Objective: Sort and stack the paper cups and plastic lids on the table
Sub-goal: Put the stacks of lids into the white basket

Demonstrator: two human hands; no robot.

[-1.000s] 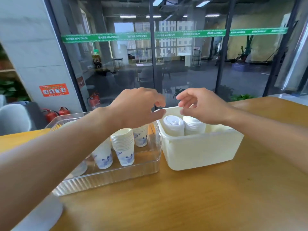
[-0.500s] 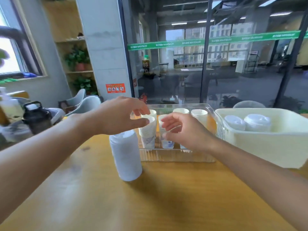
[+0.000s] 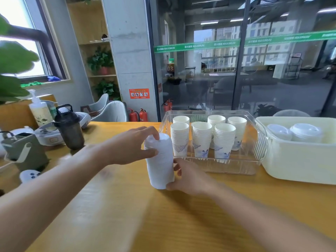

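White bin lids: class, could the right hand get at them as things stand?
Probably not at once: the right hand grips the lid stack on the table. Once it lets go, yes, likely; the bin is open-topped and its lids lie uncovered.

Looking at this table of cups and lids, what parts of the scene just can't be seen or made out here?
All in the head view:
- Tall lid stack: the left hand and right hand cover parts of it; the lid count is blurred.
- Cream bin: cut off by the right edge; its wall hides the lower part of the lids in the bin.
- Cup stacks in the clear tray: the back rows are partly hidden by the front ones.
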